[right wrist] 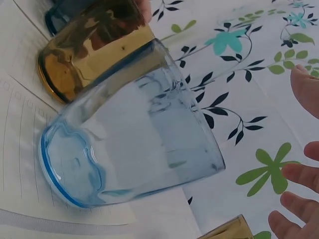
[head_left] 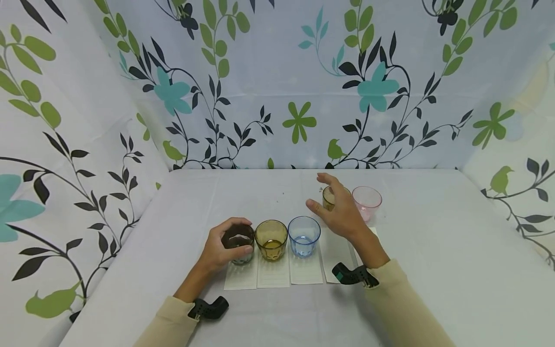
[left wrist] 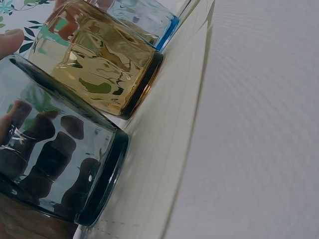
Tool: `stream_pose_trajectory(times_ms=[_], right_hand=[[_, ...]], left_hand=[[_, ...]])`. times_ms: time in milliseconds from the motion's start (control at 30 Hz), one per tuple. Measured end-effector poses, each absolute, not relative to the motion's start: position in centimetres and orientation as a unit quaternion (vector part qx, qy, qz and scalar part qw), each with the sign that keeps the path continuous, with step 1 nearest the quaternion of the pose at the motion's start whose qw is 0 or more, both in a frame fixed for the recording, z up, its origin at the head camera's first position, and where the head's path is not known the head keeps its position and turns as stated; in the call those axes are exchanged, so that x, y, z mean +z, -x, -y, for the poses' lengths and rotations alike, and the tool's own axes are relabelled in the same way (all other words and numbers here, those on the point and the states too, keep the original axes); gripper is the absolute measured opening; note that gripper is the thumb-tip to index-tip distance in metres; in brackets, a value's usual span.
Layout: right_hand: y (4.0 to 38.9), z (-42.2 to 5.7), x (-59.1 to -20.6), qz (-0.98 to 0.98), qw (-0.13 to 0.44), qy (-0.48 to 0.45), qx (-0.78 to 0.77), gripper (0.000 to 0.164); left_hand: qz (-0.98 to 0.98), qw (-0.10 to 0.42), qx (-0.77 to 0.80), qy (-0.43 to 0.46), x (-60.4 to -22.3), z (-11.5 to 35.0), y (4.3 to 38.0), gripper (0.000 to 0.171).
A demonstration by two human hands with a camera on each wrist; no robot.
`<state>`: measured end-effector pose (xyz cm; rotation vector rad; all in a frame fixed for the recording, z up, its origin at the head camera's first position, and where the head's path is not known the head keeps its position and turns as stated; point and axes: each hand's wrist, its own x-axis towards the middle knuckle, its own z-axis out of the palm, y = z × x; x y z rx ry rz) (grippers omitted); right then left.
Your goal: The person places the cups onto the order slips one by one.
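My left hand (head_left: 217,248) holds a dark grey-tinted glass (left wrist: 65,159), fingers behind it and thumb across its near side. An amber glass (head_left: 271,241) stands just right of it, and a light-blue glass (head_left: 304,241) follows in the same row. To the right of the blue glass, my right hand (head_left: 344,214) is raised with thumb and fingers spread apart, holding nothing. Behind that hand is a second amber glass (head_left: 328,200), partly hidden by it in the head view. A pink-rimmed glass (head_left: 367,200) stands beside it, its lower part overlapped by the hand.
Several lined paper slips (head_left: 273,277) lie side by side on the white tabletop (head_left: 433,270), under the row of glasses and under my right wrist. A cloth backdrop (head_left: 260,86) with leaves, flowers and birds closes off the back and both sides.
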<state>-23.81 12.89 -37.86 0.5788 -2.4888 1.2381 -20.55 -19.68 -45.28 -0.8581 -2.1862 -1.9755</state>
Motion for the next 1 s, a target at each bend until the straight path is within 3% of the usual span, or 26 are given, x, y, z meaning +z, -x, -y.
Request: stream_pose_trajectory(times_ms=[467,1000], right_hand=[[25.8,-13.8,-39.2,0.859,0.195,-0.166,0.443,0.071],[26.9,-14.5,-39.1,0.895,0.147,-0.133,0.399,0.082]], left_hand=[[0.71,0.035,-0.644,0.283,-45.3,19.8,20.5,0.053],[0.706,0.025,-0.653,0.272,-45.3,19.7,20.5,0.053]])
